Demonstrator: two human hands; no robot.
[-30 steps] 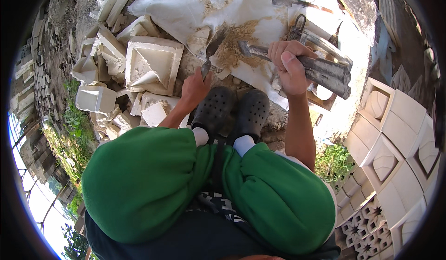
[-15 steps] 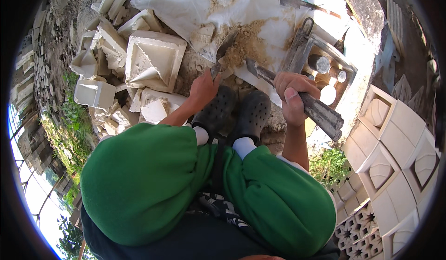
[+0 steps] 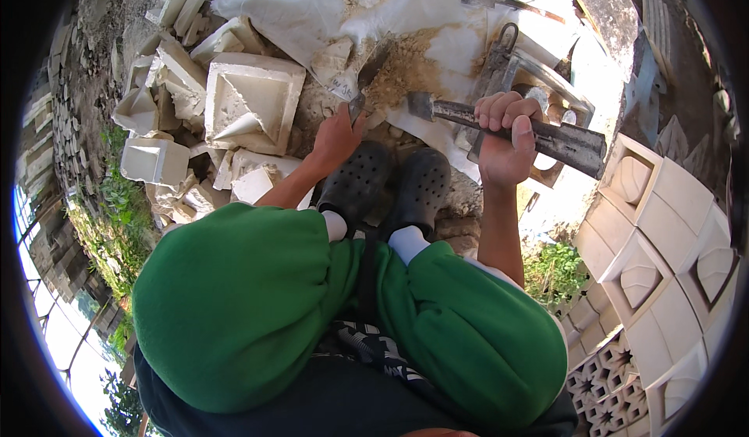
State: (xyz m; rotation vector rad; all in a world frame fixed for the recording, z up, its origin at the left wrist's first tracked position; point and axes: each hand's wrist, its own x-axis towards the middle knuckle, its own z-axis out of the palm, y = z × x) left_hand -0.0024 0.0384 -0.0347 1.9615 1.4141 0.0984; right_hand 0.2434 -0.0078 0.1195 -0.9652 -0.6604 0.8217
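The heavy metal blade (image 3: pixel 515 129) is dark and rusty, long and flat, and lies almost level in the air above the white sacking. The small trowel (image 3: pixel 360 94) is dark, its tip in the sandy pile (image 3: pixel 402 70).

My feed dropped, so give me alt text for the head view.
A squatting person's right hand grips a flat metal bar, while the left hand holds a small trowel at a sandy heap on white sacking, with broken white blocks alongside.

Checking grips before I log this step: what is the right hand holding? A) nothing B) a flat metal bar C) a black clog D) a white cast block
B: the right hand is closed around a flat metal bar held level above the white sheet.
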